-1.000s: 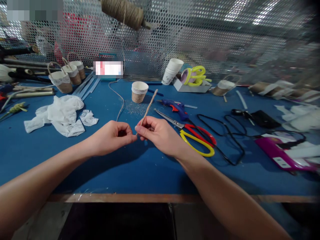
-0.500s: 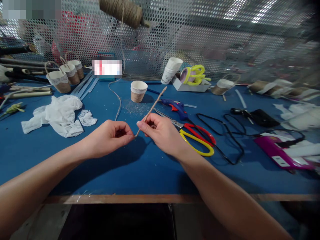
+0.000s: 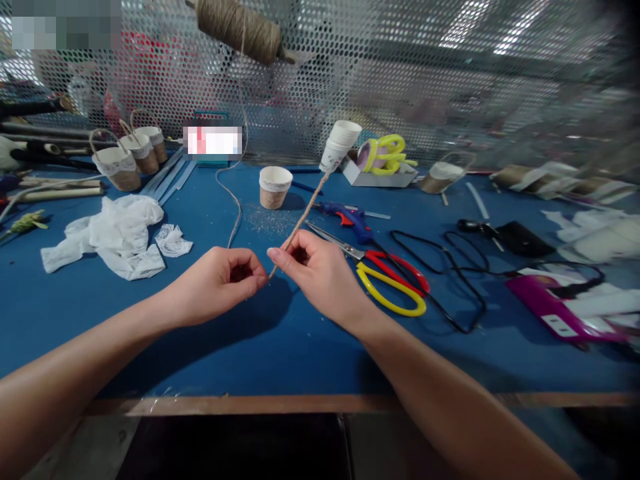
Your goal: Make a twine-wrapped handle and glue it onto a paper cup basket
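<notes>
My left hand (image 3: 220,283) and my right hand (image 3: 320,270) meet above the blue table (image 3: 280,333), both with fingers pinched. Between them they hold a thin twine-wrapped stick (image 3: 305,212) that slants up and away to the right from the pinch. The left fingertips grip its lower end; the right thumb and forefinger hold it just above. A paper cup wrapped in twine (image 3: 274,186) stands behind the hands. A twine spool (image 3: 240,28) hangs overhead, and its strand (image 3: 235,217) trails down onto the table.
Red-and-yellow scissors (image 3: 387,280) and a blue glue gun (image 3: 350,219) lie right of my hands, with a black cable (image 3: 450,267) beyond. White lace cloth (image 3: 113,233) and small handled cup baskets (image 3: 120,163) sit left. Stacked paper cups (image 3: 340,143) stand before the perforated metal screen (image 3: 450,80).
The stick has tilted further to the right and its far end reaches farther away. Both hands stayed nearly in place, pinched together.
</notes>
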### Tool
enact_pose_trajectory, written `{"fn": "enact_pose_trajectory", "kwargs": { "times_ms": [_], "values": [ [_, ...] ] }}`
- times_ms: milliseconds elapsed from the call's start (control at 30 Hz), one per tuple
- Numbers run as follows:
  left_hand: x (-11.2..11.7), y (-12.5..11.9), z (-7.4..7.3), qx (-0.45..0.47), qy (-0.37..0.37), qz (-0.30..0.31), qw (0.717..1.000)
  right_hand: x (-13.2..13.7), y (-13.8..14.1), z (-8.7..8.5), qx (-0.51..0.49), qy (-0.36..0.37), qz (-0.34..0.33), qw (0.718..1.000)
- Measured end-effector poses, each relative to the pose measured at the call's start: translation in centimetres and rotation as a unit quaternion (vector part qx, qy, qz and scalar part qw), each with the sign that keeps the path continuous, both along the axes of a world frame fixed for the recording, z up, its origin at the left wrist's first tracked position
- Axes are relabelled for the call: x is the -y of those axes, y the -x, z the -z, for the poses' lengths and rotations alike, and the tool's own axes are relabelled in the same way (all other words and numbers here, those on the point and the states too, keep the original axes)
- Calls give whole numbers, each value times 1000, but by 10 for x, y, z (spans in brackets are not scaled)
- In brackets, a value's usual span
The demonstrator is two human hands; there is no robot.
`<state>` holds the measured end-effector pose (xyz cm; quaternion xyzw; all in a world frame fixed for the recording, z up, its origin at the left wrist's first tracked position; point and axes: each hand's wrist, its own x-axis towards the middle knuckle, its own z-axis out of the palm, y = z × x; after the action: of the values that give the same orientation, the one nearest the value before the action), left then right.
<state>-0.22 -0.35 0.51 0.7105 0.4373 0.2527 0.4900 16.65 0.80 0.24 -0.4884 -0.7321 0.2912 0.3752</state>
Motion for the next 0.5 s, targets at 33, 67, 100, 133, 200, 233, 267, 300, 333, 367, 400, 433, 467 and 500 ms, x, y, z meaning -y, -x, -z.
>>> {"fn": "enact_pose_trajectory", "kwargs": {
  "times_ms": [33,67,100,133,200,233,267,300,333,367,400,433,467,500],
  "values": [
    [0,0,1,3,1,1,1000,0,0,0,-2,-6,0,1000],
    [0,-1,2,7,3,2,1000,0,1,0,-4,-10,0,1000],
    [0,-1,3,10,4,4,1000,1,1,0,-4,-13,0,1000],
    [0,-2,3,13,6,6,1000,1,1,0,-3,-13,1,1000],
    [1,-3,4,13,8,5,1000,1,2,0,4,-10,5,1000],
    [1,-4,4,9,8,1,1000,1,2,0,8,-9,7,1000],
    [1,-4,5,1,5,-5,1000,2,3,0,11,-10,9,1000],
    [2,-5,5,-10,-4,-14,1000,2,3,0,14,-12,12,1000],
    [2,-6,5,-23,-17,-24,999,2,4,0,16,-13,12,1000],
    [3,-8,6,-35,-35,-35,998,3,4,0,16,-14,11,1000],
    [3,-9,6,-46,-52,-45,997,3,5,1,17,-14,10,1000],
    [3,-10,7,-53,-68,-53,995,3,5,1,17,-13,8,1000],
    [3,-11,8,-56,-80,-60,993,3,6,1,15,-11,7,1000],
    [4,-12,8,-57,-85,-63,993,3,6,1,11,-7,5,1000]
  ]
}}
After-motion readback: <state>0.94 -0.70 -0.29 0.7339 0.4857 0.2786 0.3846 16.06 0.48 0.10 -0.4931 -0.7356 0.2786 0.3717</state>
